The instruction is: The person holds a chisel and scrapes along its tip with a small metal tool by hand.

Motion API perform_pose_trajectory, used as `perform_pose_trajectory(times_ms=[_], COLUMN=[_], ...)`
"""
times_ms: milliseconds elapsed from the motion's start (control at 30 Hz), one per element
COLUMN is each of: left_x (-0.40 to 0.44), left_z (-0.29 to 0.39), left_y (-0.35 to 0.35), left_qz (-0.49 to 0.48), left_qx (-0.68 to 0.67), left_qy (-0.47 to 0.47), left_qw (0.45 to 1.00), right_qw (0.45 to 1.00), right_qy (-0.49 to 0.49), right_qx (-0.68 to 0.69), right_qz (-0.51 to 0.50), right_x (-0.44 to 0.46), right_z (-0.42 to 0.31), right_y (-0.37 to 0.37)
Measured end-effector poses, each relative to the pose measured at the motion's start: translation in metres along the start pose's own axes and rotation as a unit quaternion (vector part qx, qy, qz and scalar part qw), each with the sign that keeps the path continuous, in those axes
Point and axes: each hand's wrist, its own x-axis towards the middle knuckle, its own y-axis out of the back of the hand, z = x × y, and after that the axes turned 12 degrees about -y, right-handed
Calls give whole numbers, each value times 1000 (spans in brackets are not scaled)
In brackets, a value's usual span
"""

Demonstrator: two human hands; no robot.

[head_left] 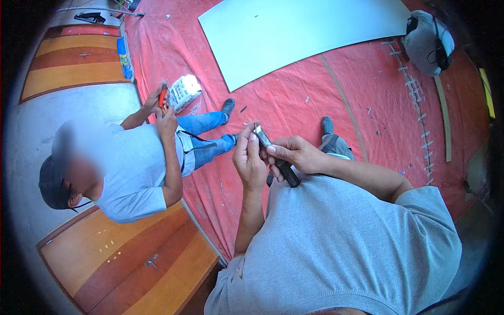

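Currently, head view: both of the wearer's hands meet in front of the grey T-shirt (346,236), on one flat-bladed hand tool (264,138) with a dark handle. The tool lies slantwise, its pale tip up and to the left, its handle end close to the shirt. Left hand (250,160): fingers bent and pinching near the tip. Right hand (295,154): thumb laid along the tool, fingers curled about its middle and handle. Exact tool type: cannot tell.

Left of the wearer, a co-worker (139,173) in a dark cap, grey top and blue jeans holds red-handled pliers (163,97) in two hands. Just beside the pliers is a white printed bag (186,92).

Red sheeting (310,92) covers the floor, creased and scattered with small scraps. A large white panel (299,39) lies on it, well ahead of the hands. A striped wooden door (173,262) shows at lower left, near the co-worker.
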Motion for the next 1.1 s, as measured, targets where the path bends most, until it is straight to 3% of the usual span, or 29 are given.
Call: perform_pose_trajectory(times_ms=[167,267,333,467,767,833,967,1033,1100], left_x=[-2,-2,0,0,-5,-5,-8,-14,-23], left_z=[-1,2,8,14,11,22,19,20,14], left_y=[5,0,5,1,1,-2,0,2,-1], left_qz=[0,-27,-32,-23,22,35,43,42,56], left_qx=[-38,66,120,82,41,16,29,1,-1], left_qy=[22,-67,-76,-72,-40,19,4,66,63], left_qw=[999,995,989,994,998,999,999,997,996], right_qw=[1000,1000,1000,1000,999,999,999,998,997], right_qy=[-10,-10,-6,1,-2,0,9,8,13], right_qx=[0,12,8,-8,-13,-16,-24,-45,-33], right_qz=[1,22,23,20,29,40,37,53,62], right_x=[-2,-4,-4,-5,-4,-4,-5,-6,-9], right_z=[-9,-10,-12,-16,-13,-13,-9,-8,-7], right_y=[-5,-8,-8,-11,-13,-15,-15,-16,-18])
